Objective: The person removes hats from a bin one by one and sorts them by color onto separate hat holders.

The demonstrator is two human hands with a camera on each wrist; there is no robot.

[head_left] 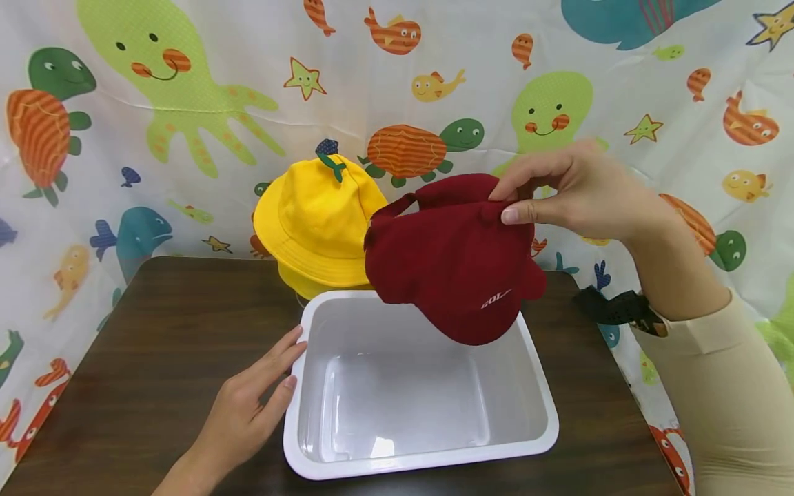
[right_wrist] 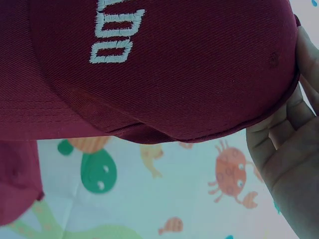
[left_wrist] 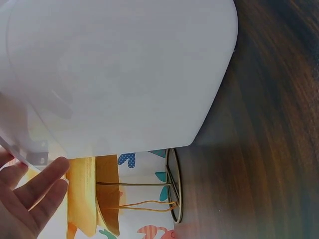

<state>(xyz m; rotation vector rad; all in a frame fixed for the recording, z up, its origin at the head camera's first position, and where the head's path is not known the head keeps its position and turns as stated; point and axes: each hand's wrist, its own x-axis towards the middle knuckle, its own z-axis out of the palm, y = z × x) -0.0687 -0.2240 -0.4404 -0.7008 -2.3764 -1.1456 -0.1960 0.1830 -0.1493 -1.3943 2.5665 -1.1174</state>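
My right hand (head_left: 573, 189) pinches a dark red baseball cap (head_left: 449, 258) between thumb and fingers, above the far side of a white plastic bin (head_left: 422, 465). The cap's peak points down, and pale lettering shows on it. In the right wrist view the cap (right_wrist: 199, 69) fills the upper part, with my fingers at its edge. Another piece of red fabric (right_wrist: 17, 181) shows at lower left; I cannot tell whether it is a second cap. My left hand (head_left: 248, 406) touches the bin's left rim with fairly straight fingers. In the left wrist view the bin's outer wall (left_wrist: 124, 74) looms close.
Behind the bin, a yellow bucket hat (head_left: 322, 220) with a green-and-blue ornament sits over more yellow fabric. A wire stand (left_wrist: 172, 189) holds it up from the dark wooden table (head_left: 155, 365). A curtain (head_left: 236, 41) printed with sea animals hangs behind.
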